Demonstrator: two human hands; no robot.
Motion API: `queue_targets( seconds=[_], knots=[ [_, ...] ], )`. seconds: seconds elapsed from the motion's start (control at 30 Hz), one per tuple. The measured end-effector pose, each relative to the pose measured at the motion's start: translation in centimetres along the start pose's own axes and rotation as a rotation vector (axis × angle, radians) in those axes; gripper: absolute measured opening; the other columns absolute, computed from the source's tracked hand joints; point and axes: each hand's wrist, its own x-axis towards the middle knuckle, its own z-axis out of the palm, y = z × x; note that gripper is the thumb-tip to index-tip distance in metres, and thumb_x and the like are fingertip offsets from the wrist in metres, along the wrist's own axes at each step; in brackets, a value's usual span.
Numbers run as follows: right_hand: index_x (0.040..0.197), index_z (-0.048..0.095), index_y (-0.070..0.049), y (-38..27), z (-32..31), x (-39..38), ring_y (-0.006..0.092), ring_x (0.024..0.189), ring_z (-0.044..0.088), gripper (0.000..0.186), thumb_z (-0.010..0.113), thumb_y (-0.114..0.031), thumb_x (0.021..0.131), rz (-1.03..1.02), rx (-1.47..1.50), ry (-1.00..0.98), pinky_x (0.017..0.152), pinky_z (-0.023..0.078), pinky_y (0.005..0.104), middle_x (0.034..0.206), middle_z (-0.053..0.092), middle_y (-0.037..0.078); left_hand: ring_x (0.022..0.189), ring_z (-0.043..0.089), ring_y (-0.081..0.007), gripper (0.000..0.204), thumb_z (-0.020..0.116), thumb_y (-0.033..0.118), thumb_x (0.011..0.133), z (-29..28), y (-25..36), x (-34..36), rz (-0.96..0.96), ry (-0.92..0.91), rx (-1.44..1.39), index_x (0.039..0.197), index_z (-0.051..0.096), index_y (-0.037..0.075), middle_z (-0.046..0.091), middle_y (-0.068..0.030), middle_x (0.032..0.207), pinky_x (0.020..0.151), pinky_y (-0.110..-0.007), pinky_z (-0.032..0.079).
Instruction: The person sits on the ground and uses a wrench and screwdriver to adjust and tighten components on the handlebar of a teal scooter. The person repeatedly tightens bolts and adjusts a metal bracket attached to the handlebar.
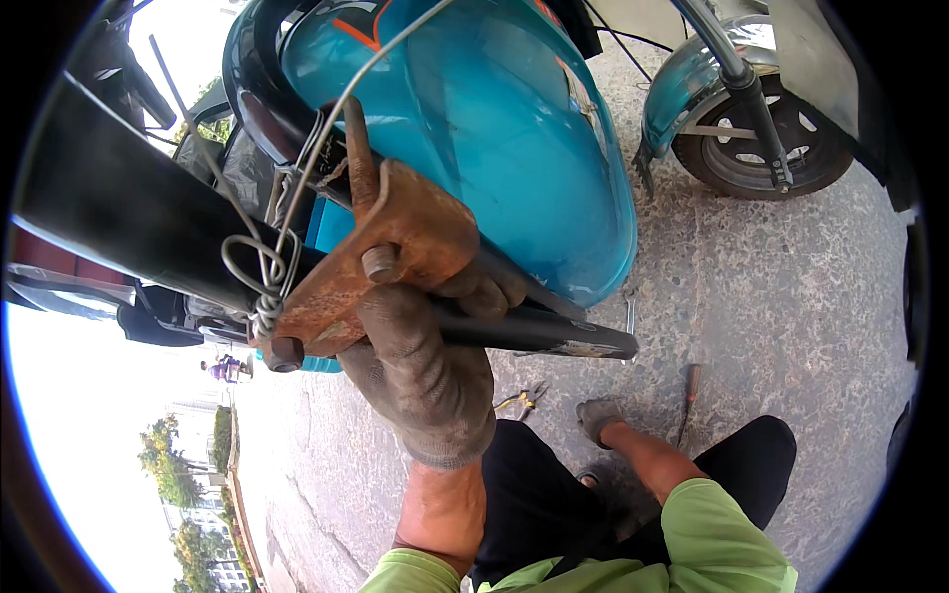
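My gloved left hand (415, 376) grips a rusty angled bracket (415, 212) with bolts through it, beside a black metal tube (554, 336) in front of a glossy teal body panel (465, 119). Twisted wire (267, 277) is looped at the bracket's left end. Low down, my gloved right hand (601, 420) has its fingers curled near the pavement; whether anything is in it is unclear. To its left lie yellow-handled pliers (524, 401); to its right is a screwdriver (692, 385).
A wheel with chrome fender (751, 148) stands at upper right on speckled pavement (771, 296). A wrench (630, 311) lies beyond the tube. Black vehicle framework (129, 217) fills the left. Distant people (225, 368), trees and buildings appear at far left.
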Motion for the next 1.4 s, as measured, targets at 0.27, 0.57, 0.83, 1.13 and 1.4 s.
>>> queue_targets(
  seconds=[0.27,0.57,0.83,1.13,1.4],
  knots=[
    [0.114,0.073,-0.006,1.5,-17.7,-7.2,0.0359,0.097,0.075,0.034,0.075,-0.030,0.089,0.273,0.521,0.364,0.088,0.059,0.0437,0.107,0.078,0.016,0.071,0.071,-0.0171,0.046,0.078,0.029,0.102,1.0,1.0,-0.2,-0.075,0.177,0.093,0.130,0.059,-0.003,0.073,-0.0123,0.082,0.068,-0.034,0.059],
    [0.116,0.063,0.001,-12.4,-38.9,-24.4,0.0072,0.076,0.059,0.022,0.072,0.001,0.095,-0.110,1.026,1.029,0.066,0.049,0.0252,0.091,0.065,0.002,0.092,0.071,-0.0145,0.075,0.086,0.030,0.095,0.7,0.7,-0.3,-0.108,0.212,0.008,0.148,0.044,-0.001,0.068,-0.0119,0.117,0.070,-0.031,0.061],
    [0.112,0.068,-0.001,-22.7,-45.4,-24.7,0.0033,0.077,0.062,0.027,0.081,-0.004,0.088,-0.381,0.608,1.417,0.068,0.053,0.0217,0.090,0.070,0.001,0.101,0.070,-0.0191,0.047,0.086,0.023,0.095,0.5,0.5,0.1,-0.112,0.178,0.047,0.130,0.065,-0.001,0.074,-0.0120,0.118,0.088,-0.037,0.056],
    [0.117,0.071,0.002,-24.4,-45.7,-23.4,0.0084,0.081,0.070,0.031,0.084,-0.007,0.090,-0.294,0.564,1.390,0.074,0.059,0.0259,0.094,0.076,0.007,0.093,0.074,-0.0209,0.040,0.085,0.020,0.093,0.1,0.4,0.3,-0.100,0.142,0.014,0.124,0.071,-0.001,0.079,-0.0126,0.107,0.082,-0.037,0.058],
    [0.117,0.072,0.004,-24.5,-45.7,-23.1,0.0091,0.083,0.072,0.029,0.082,-0.008,0.093,-0.288,0.633,1.383,0.075,0.060,0.0260,0.096,0.078,0.008,0.088,0.075,-0.0187,0.034,0.084,0.018,0.093,-0.2,0.3,0.4,-0.032,0.106,0.071,0.119,0.074,-0.001,0.080,-0.0126,0.102,0.078,-0.037,0.059]
  ],
)
